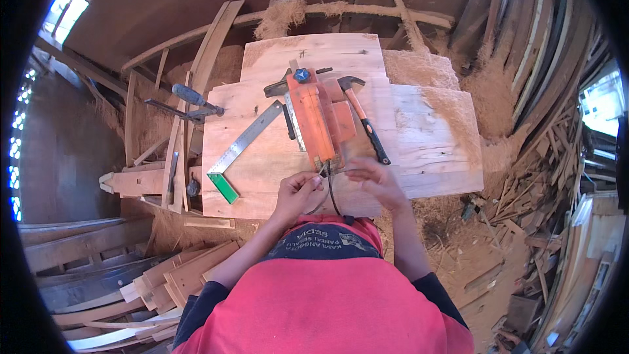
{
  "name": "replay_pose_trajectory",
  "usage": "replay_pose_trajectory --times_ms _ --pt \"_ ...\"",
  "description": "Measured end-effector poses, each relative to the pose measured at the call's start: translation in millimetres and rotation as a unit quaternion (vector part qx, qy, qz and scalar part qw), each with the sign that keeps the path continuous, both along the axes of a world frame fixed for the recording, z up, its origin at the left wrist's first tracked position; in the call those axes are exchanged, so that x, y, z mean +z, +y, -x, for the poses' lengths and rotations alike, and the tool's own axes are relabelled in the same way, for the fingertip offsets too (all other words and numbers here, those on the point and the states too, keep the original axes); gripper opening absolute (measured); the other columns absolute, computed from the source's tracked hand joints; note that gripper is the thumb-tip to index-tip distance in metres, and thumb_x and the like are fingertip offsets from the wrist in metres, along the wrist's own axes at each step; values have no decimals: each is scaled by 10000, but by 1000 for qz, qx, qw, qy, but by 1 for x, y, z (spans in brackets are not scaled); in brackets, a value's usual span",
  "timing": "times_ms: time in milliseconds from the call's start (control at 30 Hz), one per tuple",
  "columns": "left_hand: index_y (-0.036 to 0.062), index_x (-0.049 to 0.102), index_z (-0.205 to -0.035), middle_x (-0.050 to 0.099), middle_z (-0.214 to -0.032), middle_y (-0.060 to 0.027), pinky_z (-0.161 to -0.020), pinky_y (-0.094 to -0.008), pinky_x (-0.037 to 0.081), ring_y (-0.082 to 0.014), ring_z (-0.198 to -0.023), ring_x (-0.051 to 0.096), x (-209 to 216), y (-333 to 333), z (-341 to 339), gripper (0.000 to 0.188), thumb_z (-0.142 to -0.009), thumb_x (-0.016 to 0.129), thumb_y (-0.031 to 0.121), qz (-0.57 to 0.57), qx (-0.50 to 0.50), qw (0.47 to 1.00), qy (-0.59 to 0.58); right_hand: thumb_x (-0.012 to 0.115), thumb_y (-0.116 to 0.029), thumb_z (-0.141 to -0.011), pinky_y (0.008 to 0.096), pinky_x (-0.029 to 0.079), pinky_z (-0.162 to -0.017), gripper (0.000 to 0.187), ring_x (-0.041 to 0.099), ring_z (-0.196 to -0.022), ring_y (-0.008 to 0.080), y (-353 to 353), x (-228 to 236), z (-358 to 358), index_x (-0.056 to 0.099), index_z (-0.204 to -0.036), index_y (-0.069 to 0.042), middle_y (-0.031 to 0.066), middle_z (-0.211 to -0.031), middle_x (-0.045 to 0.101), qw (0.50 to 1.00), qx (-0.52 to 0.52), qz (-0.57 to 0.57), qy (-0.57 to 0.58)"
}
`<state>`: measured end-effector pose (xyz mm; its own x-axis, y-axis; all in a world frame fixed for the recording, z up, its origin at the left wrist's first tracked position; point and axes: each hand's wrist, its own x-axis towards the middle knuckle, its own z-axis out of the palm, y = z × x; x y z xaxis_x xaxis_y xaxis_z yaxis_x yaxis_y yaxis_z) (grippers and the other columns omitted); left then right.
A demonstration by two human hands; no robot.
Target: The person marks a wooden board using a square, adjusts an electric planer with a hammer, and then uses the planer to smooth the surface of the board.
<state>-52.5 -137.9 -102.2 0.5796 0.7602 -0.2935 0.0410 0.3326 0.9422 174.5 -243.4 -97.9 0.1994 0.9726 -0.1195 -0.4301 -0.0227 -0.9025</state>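
An orange electric planer (313,118) with a blue knob (301,75) lies on wide wooden boards (255,157) in front of me. A dark power cord (332,193) comes from its near end and runs down toward my body. My left hand (300,195) is pinched closed beside that end, apparently on a thin cord strand. My right hand (377,182) is just right of the cord, thumb and fingers drawn together around a thin strand. A claw hammer (363,120) rests to the planer's right. A try square (244,147) with a green handle lies to its left.
A blue-handled clamp (190,98) stands at the boards' left edge. Wood shavings (495,105) are heaped behind and to the right. Stacked timber (196,275) lies at lower left, more planks (557,46) lean at right, and offcuts (524,203) cover the ground there.
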Motion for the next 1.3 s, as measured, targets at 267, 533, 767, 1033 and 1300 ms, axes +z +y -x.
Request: replay_pose_trajectory --times_ms 267,533,767,1033,1300 --pt "29 690 -997 509 -672 48 -531 -236 378 -35 -607 458 29 6 27 188 -1035 587 183 245 59 965 -71 679 -208 -954 316 540 -909 504 667 -1109 184 104 87 7 536 -1370 38 154 -1218 682 967 -81 -11 -241" --pt "118 525 -576 318 -550 119 -463 -271 177 -24 -507 245 -3 2 3 474 -987 683 294 43 154 986 47 648 -175 -882 368 515 -908 556 668 -1018 261 149 66 54 507 -1378 31 187 -1097 684 919 -124 -9 -374" --pt "139 348 -528 300 -549 121 -459 -288 143 -19 -525 219 -17 -7 -1 591 -978 712 259 67 126 990 21 648 -167 -855 417 517 -892 595 671 -1016 347 149 74 56 491 -1395 30 250 -1101 676 909 -114 58 -396" --pt "137 354 -552 326 -564 119 -460 -278 158 -14 -539 240 -23 -3 2 566 -977 713 241 26 98 995 11 670 -177 -857 427 515 -927 647 664 -1059 377 147 84 54 451 -1428 33 264 -1149 660 891 -130 45 -433" --pt "71 544 -684 442 -649 94 -567 -242 323 -25 -640 392 16 59 31 346 -989 664 184 -28 73 996 33 672 -205 -885 438 536 -901 689 675 -1035 410 144 84 50 393 -1477 11 292 -1095 671 897 -90 47 -431"
